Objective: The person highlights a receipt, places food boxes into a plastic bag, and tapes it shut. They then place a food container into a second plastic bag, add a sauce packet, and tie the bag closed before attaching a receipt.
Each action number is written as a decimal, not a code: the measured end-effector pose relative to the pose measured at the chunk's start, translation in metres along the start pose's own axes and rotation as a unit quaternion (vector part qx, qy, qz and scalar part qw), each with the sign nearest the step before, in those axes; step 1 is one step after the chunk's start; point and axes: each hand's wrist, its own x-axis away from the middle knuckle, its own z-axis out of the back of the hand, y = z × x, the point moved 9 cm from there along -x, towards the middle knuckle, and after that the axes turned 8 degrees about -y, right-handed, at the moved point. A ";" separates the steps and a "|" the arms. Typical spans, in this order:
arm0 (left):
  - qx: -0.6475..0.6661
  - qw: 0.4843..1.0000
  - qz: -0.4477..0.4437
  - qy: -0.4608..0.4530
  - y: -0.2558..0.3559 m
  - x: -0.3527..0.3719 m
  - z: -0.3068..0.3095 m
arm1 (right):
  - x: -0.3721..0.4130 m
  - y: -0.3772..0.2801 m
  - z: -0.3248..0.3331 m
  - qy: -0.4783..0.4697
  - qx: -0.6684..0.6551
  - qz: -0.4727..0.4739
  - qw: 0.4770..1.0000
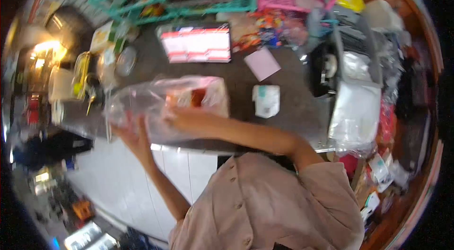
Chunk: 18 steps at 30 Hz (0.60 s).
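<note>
Head view: a clear plastic bag (pixel 149 99) with orange-red contents lies at nine o'clock on the dark table (pixel 298 75), the left hand (pixel 135 137) at its lower left edge with fingers spread wide, and the right hand (pixel 182 120) against its front, too blurred to tell whether it grips. A lit screen (pixel 196 44) lies at eleven o'clock, a pink paper square (pixel 262 64) at one and a small white packet (pixel 266 101) at three. Beyond them stand a teal basket (pixel 161 12) at eleven and a pink basket (pixel 289 0) at one.
</note>
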 end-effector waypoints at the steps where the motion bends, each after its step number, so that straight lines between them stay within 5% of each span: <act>1: -0.117 0.991 -0.065 -0.001 0.015 -0.002 -0.002 | 0.005 -0.011 0.025 0.034 -0.052 0.035 0.997; 3: -0.332 0.930 -0.150 0.042 0.049 0.003 -0.015 | 0.037 -0.010 0.111 0.048 -0.239 0.059 0.968; 5: -0.243 0.965 -0.066 0.068 0.026 -0.002 -0.009 | 0.086 0.034 0.191 0.067 -0.309 0.006 0.949; 6: -0.200 0.976 -0.023 0.084 0.013 -0.006 -0.003 | 0.120 0.054 0.241 0.076 -0.241 -0.110 0.961; 7: -0.186 0.979 -0.014 0.084 0.008 -0.008 -0.001 | 0.162 0.114 0.263 0.158 -0.322 -0.157 0.920; 10: -0.229 0.970 -0.012 0.077 0.005 -0.011 0.013 | 0.335 0.274 0.350 0.274 0.073 -0.351 0.892; 11: -0.220 0.974 0.006 0.054 -0.001 -0.013 0.022 | 0.384 0.314 0.366 0.218 0.255 -0.407 0.850; 12: -0.214 0.976 0.027 0.033 -0.003 -0.013 0.027 | 0.445 0.380 0.368 0.189 0.206 -0.501 0.819; 14: -0.214 0.974 0.072 -0.007 0.043 -0.010 0.007 | 0.511 0.430 0.357 0.236 0.383 -0.391 0.803; 16: -0.181 0.977 0.102 -0.042 0.061 -0.012 -0.005 | 0.526 0.444 0.345 0.120 0.257 -0.598 0.750; 18: -0.114 0.984 0.116 -0.072 0.067 -0.010 0.002 | 0.551 0.483 0.340 0.072 0.259 -0.580 0.769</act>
